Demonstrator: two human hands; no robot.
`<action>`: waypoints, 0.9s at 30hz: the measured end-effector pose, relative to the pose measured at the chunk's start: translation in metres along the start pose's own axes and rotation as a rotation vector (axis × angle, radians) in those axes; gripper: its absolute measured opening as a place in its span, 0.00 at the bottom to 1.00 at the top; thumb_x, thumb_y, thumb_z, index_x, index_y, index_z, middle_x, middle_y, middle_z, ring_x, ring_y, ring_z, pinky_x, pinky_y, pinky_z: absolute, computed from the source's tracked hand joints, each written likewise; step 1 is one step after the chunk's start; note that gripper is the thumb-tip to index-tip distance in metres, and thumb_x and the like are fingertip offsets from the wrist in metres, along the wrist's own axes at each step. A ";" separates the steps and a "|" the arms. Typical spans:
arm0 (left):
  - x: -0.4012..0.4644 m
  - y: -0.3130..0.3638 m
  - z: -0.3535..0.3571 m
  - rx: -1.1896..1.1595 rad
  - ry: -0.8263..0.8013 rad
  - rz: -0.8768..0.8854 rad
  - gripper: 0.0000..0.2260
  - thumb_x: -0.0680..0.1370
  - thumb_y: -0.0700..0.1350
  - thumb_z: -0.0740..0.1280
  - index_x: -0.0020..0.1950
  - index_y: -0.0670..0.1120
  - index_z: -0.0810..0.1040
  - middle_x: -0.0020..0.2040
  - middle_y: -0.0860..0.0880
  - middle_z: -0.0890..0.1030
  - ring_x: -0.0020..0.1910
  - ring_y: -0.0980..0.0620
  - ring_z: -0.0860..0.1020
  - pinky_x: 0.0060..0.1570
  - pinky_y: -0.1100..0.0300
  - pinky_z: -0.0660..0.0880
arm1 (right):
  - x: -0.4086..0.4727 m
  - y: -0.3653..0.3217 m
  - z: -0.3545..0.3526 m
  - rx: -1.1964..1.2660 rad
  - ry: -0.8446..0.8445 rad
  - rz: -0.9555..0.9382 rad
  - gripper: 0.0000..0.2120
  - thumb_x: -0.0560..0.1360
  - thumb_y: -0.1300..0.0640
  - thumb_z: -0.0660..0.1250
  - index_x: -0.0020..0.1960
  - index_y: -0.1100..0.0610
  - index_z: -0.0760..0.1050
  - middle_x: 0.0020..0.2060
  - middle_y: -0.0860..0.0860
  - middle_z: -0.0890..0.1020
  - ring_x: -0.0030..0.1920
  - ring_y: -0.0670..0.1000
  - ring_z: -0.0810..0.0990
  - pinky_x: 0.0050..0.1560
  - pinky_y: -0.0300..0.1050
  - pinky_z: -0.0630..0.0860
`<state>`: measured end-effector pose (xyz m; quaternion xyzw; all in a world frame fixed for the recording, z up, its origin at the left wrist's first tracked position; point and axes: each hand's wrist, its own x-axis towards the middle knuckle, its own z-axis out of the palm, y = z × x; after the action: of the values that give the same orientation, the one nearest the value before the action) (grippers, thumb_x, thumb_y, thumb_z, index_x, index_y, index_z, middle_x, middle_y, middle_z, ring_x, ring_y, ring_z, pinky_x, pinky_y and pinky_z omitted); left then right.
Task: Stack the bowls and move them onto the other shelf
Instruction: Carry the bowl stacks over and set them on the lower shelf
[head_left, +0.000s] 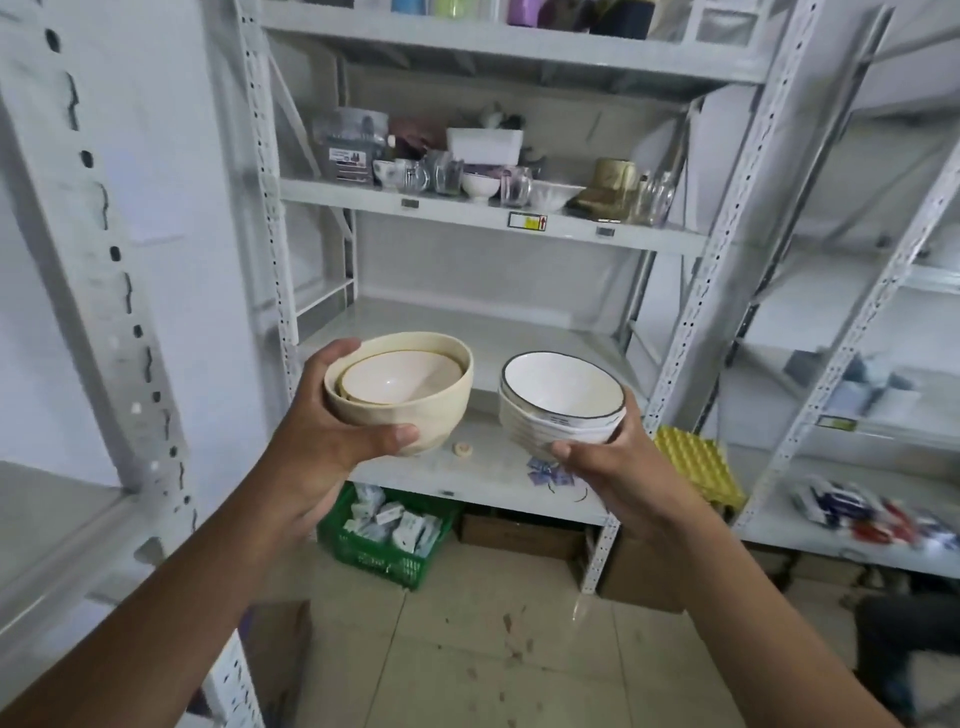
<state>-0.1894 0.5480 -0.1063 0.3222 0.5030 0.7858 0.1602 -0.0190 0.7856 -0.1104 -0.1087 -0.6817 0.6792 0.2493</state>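
The left hand (332, 441) grips a cream bowl (410, 415) with smaller bowls nested inside it, thumb across the near wall and fingers curled over the far-left rim. The right hand (618, 467) grips a stack of white bowls (561, 405) with dark rims, thumb against the near side. Both stacks sit mouth-up, tilted slightly toward the camera, side by side and apart, held above the near edge of the middle shelf (467, 332). A small round cap (462, 450) lies on that shelf between them. The shelf above (493, 218) carries glasses and cups. Below, a green crate (384, 545) stands on the floor, and a yellow egg tray (696, 462) rests to the right.
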 end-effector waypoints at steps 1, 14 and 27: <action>0.010 -0.005 0.004 -0.006 -0.001 -0.005 0.46 0.43 0.49 0.86 0.58 0.62 0.75 0.58 0.52 0.77 0.57 0.53 0.77 0.44 0.61 0.79 | 0.007 0.001 -0.006 -0.009 0.011 -0.002 0.49 0.55 0.57 0.83 0.71 0.45 0.64 0.63 0.52 0.80 0.65 0.61 0.77 0.64 0.72 0.70; 0.126 -0.057 0.034 0.018 -0.012 0.000 0.45 0.50 0.39 0.79 0.64 0.55 0.69 0.59 0.51 0.76 0.58 0.53 0.76 0.46 0.57 0.81 | 0.104 0.021 -0.064 0.007 0.058 0.017 0.46 0.61 0.63 0.81 0.71 0.42 0.65 0.64 0.50 0.79 0.65 0.56 0.78 0.64 0.72 0.72; 0.293 -0.152 0.015 -0.011 -0.055 -0.038 0.44 0.45 0.50 0.87 0.58 0.66 0.74 0.61 0.52 0.77 0.63 0.48 0.75 0.52 0.51 0.78 | 0.225 0.057 -0.061 -0.004 0.162 -0.024 0.44 0.65 0.71 0.78 0.73 0.48 0.63 0.63 0.51 0.79 0.62 0.51 0.79 0.47 0.37 0.81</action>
<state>-0.4078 0.7942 -0.1368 0.3330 0.5003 0.7762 0.1905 -0.1914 0.9517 -0.1258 -0.1554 -0.6618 0.6639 0.3115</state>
